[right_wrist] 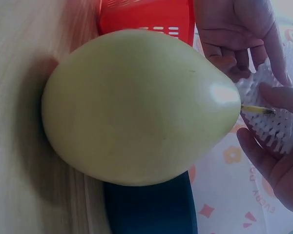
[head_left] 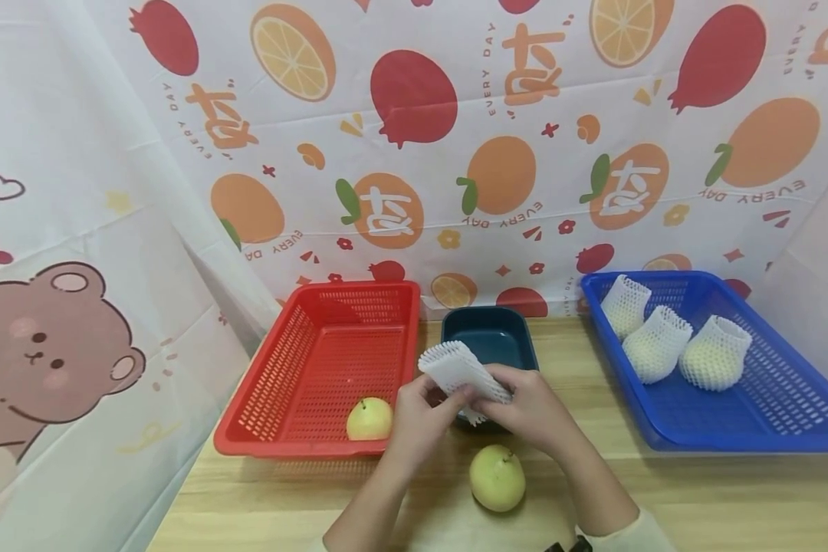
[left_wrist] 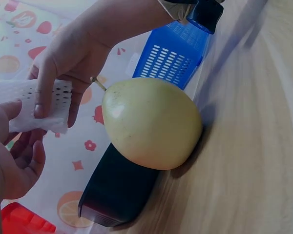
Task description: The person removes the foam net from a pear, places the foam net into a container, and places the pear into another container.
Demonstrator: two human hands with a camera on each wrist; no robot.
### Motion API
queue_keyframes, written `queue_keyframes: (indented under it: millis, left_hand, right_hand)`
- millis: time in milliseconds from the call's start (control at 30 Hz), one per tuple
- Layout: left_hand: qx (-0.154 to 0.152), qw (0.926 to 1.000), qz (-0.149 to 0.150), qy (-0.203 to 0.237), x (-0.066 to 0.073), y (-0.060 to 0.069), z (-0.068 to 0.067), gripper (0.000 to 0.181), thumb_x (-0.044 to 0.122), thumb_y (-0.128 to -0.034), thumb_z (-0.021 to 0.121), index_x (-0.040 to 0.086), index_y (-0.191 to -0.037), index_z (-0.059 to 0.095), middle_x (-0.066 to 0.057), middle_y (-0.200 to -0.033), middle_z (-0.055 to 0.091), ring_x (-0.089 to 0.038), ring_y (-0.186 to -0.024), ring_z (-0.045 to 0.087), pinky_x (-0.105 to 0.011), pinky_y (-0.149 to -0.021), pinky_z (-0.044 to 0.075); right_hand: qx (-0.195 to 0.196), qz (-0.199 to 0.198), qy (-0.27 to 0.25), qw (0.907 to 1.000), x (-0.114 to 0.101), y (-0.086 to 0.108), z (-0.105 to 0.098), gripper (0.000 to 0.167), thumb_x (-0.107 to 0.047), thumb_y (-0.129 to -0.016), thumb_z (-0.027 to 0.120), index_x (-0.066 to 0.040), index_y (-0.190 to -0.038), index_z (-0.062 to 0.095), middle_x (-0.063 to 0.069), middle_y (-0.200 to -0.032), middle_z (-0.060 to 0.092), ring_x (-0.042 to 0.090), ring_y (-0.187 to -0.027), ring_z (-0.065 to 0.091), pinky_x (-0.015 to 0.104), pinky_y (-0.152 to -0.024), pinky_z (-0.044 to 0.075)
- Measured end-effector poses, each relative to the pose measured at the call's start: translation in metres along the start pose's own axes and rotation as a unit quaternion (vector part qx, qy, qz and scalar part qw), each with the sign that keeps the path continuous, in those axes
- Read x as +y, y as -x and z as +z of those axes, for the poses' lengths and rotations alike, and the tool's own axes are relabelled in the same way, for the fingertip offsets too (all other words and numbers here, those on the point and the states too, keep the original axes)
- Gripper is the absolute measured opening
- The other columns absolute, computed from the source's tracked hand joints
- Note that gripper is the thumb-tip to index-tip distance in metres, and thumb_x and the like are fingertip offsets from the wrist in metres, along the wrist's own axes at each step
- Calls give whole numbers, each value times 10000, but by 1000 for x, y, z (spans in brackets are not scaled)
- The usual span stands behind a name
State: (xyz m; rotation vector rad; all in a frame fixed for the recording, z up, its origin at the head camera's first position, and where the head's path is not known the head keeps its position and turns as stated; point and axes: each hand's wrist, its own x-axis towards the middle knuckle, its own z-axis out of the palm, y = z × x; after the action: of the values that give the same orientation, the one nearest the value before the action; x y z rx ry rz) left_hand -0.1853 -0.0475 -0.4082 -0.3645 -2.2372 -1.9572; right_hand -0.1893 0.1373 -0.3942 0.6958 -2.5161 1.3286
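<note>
A white foam net sleeve (head_left: 455, 369) is held between both hands above the dark teal bin (head_left: 490, 330). The left hand (head_left: 421, 418) pinches it from the left side, and the right hand (head_left: 533, 406) grips its lower right end. In the left wrist view the flattened net (left_wrist: 53, 105) lies between the thumbs and fingers. A yellow-green pear (head_left: 497, 478) rests on the table below the hands, touched by neither; its stem points toward the net in the right wrist view.
At the left, a red basket (head_left: 317, 447) holds one pear (head_left: 370, 419). A blue basket (head_left: 752, 441) at the right holds three pears in white nets (head_left: 714, 354). Behind the table (head_left: 207, 506) hangs a fruit-printed cloth (head_left: 552, 92).
</note>
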Motion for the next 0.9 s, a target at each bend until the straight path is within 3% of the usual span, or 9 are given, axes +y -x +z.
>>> queue_keyframes:
  millis: [200, 400, 567, 767, 900]
  left_hand:
    - [196, 9997, 108, -117, 5, -6, 0, 394, 240, -806, 825, 145, -1160, 680, -49, -1038, 704, -174, -824, 632, -253, -665, 558]
    - [327, 9979, 378, 417, 14, -12, 1, 426, 182, -808, 820, 176, -1199, 652, -29, -1115, 682, -180, -927, 639, -286, -731, 564]
    - [304, 9949, 326, 905, 17, -17, 5, 400, 135, -808, 815, 148, -1178, 665, -80, -1092, 676, -217, -916, 650, -310, -745, 587]
    - [715, 9914, 515, 970, 20, -26, 9, 255, 175, -824, 805, 88, -1048, 721, -103, -1014, 714, -212, -874, 667, -341, -720, 596]
    - [892, 9899, 513, 974, 18, -31, 10, 266, 213, -831, 801, 108, -1060, 717, -76, -1017, 721, -209, -879, 668, -335, -727, 596]
  right_hand:
    - [123, -48, 219, 9997, 5, -3, -4, 307, -142, -824, 799, -149, -1121, 720, -9, -1066, 733, 130, -900, 668, 386, -829, 585]
    - [-65, -9, 154, 9999, 9, -3, -8, 256, -143, -839, 784, -160, -1087, 726, -28, -1018, 731, 105, -825, 639, 322, -782, 585]
    - [-244, 144, 126, 9995, 14, -4, -8, 257, -159, -845, 780, -163, -1095, 722, -15, -1031, 732, 115, -845, 660, 312, -772, 589]
    - [-247, 216, 88, 9994, 20, -5, -13, 273, -188, -844, 784, -150, -1106, 718, 24, -1051, 732, 155, -904, 682, 351, -768, 593]
    - [-13, 494, -116, 9987, 25, -5, -22, 311, -241, -833, 797, -197, -1130, 715, 3, -1052, 728, 155, -884, 672, 327, -756, 592]
